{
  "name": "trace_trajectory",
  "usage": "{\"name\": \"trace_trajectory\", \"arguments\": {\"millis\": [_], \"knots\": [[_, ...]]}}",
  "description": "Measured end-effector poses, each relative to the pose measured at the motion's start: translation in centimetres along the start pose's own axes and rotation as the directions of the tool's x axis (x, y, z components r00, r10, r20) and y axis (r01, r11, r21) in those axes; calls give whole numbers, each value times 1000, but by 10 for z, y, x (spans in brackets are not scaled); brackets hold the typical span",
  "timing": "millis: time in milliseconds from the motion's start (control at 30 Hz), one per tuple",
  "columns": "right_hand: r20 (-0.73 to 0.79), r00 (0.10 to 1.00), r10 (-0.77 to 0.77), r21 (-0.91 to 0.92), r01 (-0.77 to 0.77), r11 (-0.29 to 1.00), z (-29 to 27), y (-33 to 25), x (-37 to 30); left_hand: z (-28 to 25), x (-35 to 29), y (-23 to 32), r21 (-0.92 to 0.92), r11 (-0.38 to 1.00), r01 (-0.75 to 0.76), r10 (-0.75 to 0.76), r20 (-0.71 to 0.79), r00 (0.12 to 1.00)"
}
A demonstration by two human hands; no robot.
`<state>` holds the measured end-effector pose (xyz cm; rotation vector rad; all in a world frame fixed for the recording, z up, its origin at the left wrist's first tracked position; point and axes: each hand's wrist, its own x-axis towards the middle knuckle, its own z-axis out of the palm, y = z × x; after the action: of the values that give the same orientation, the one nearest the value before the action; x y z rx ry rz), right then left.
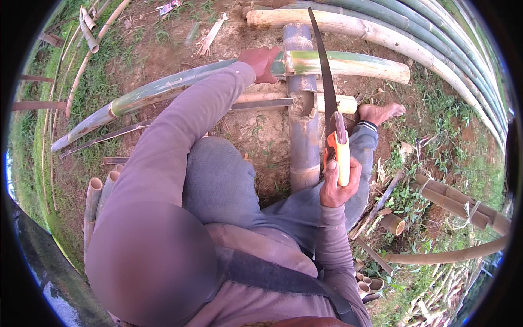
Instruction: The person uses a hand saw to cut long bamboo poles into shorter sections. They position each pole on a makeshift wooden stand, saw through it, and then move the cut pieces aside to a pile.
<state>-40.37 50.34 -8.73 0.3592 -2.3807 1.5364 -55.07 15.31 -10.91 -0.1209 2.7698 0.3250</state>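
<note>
My left hand point(263, 64) is closed on a long green bamboo pole point(174, 83), just left of a notch-like step in its skin. That pole lies across a thick grey bamboo support point(305, 144), which has a hollow cut into its upper side. In my right hand point(340, 188) is a hand saw point(342, 155) with an orange and dark handle, fingers wrapped round the grip. Its long dark blade points away from me and passes over the pole's pale right part in view. Whether the blade touches the bamboo I cannot tell.
Several long bamboo poles point(425, 35) lie at the far right. My bare foot point(381, 113) rests beside a short pale bamboo piece point(340, 103). Tied bamboo lengths point(457, 204) are at right, and upright cut tubes point(93, 191) stand at left. A split strip point(212, 35) lies on the soil.
</note>
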Motion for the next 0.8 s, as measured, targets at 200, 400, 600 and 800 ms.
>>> {"name": "trace_trajectory", "arguments": {"millis": [200, 400, 600, 800], "knots": [[27, 990, 137, 107, -139, 985, 7, 7, -15, 21, 10, 8, -53, 999, -12, -7, -334, 942], [69, 995, 73, 13, -74, 997, -1, 4, -21, 4, 39, 35, -311, 938, 152, -190, -97, 977], [108, 993, 54, 111, -66, 992, 3, 7, -18, 2, 42, 40, -266, 943, 200, -232, -96, 968], [130, 990, -62, -11, 64, 998, 7, 2, -13, 6, 46, 37, -248, 953, 174, -207, -117, 971]]}}
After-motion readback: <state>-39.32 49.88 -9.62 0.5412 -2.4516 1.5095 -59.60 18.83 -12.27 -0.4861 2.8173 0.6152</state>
